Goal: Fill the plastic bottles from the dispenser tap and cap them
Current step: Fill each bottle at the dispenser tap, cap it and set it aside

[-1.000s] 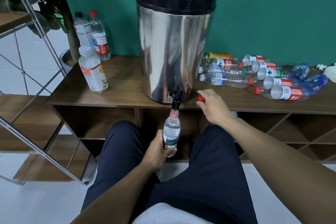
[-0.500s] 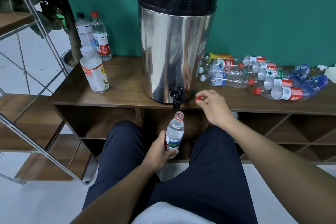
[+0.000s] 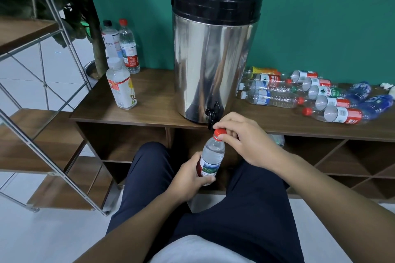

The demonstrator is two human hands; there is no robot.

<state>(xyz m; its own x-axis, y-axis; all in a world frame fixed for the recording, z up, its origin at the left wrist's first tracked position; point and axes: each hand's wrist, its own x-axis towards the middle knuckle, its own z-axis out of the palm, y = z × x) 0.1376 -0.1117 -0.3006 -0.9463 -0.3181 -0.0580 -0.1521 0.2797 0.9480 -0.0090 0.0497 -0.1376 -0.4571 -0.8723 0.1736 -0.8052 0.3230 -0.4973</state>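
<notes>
Head view: just below the dispenser tap (image 3: 212, 115), left hand (image 3: 188, 179) grips the bottle (image 3: 211, 157); right hand (image 3: 245, 141) fingertips (image 3: 223, 139) pinch its red cap (image 3: 220, 133).

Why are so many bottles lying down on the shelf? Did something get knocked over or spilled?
No spill shows. The bottles lying right of the dispenser look empty, likely waiting their turn. The left hand holds the filled bottle; the right hand pinches the red cap onto it.

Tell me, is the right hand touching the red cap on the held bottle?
Touching. In the head view the right hand pinches the red cap on the bottle, with no gap visible.
</notes>
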